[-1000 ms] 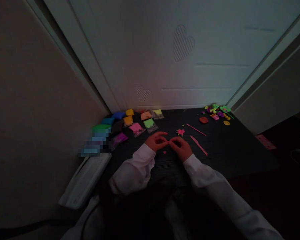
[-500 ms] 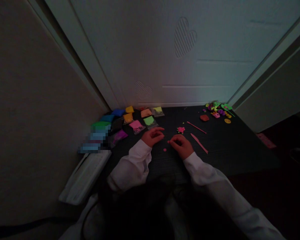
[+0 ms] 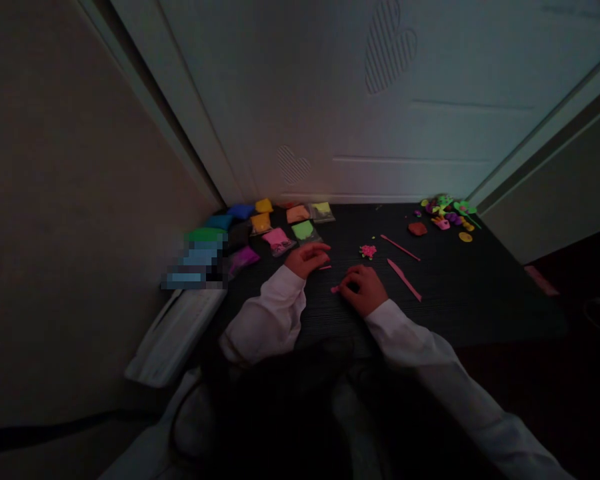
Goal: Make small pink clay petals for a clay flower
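On a dark tabletop (image 3: 445, 287) my right hand (image 3: 363, 289) lies curled, its fingertips pinched on a small pink piece of clay (image 3: 335, 289). My left hand (image 3: 307, 258) rests flat a little to the left and farther back, fingers loosely together; a thin pink strip (image 3: 325, 267) lies just under its fingertips. A small pink clay flower (image 3: 368, 251) sits beyond my right hand. The room is dim, so fine detail is lost.
Several coloured clay packets (image 3: 279, 240) lie at the back left. Two pink modelling tools, a thin stick (image 3: 400, 247) and a flat knife (image 3: 404, 279), lie to the right. Small finished clay figures (image 3: 445, 215) cluster at the back right by a white door (image 3: 380, 100).
My hands were joined at the fingertips over the table; they have parted. The left hand moved back and left, and the right hand dropped onto the small pink piece.
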A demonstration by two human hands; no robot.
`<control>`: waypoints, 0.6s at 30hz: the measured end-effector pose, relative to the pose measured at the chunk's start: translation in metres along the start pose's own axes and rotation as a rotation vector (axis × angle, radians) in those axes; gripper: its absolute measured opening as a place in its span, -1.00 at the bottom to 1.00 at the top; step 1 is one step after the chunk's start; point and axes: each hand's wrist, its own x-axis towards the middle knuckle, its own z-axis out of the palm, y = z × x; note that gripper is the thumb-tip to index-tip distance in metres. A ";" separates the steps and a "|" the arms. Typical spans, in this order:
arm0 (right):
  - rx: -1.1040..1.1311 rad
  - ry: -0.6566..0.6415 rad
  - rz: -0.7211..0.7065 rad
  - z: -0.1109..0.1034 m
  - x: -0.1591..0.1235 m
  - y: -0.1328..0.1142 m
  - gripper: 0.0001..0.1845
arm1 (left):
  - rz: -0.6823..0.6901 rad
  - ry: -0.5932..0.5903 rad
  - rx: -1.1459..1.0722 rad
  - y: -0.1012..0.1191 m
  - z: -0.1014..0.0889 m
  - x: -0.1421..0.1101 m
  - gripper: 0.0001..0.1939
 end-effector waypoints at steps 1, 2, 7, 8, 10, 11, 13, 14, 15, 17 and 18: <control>-0.003 -0.004 -0.001 0.000 0.000 0.000 -0.86 | -0.001 -0.001 -0.002 0.000 0.000 0.000 -0.68; -0.007 -0.005 0.000 0.000 0.000 0.000 -0.86 | -0.002 0.000 -0.006 0.000 0.001 0.000 -0.69; -0.031 -0.004 0.004 0.001 0.000 0.000 -0.85 | -0.004 0.000 0.028 0.002 0.002 -0.004 -0.71; -0.033 -0.004 0.004 0.002 0.000 0.000 -0.85 | 0.004 -0.008 0.065 0.003 0.003 -0.005 -0.72; -0.027 -0.006 0.003 0.001 0.000 0.000 -0.87 | 0.031 -0.033 0.171 0.003 0.003 -0.007 -0.75; -0.020 -0.006 0.004 0.001 0.000 0.000 -0.88 | 0.042 -0.054 0.224 0.002 0.002 -0.009 -0.76; 0.006 0.001 0.018 -0.001 0.000 0.000 -0.89 | 0.045 -0.105 0.300 0.001 0.001 -0.012 -0.77; 0.025 0.010 0.031 -0.002 0.000 0.000 -0.89 | 0.038 -0.130 0.314 0.001 0.000 -0.014 -0.77; 0.047 0.020 0.047 -0.003 0.000 0.000 -0.90 | 0.023 -0.154 0.316 0.001 -0.001 -0.015 -0.78; 0.108 0.051 0.081 -0.005 -0.001 0.000 -0.89 | -0.016 -0.170 0.295 0.002 -0.003 -0.019 -0.78; 0.144 0.067 0.098 -0.006 -0.001 0.000 -0.89 | -0.042 -0.173 0.277 0.004 -0.003 -0.020 -0.78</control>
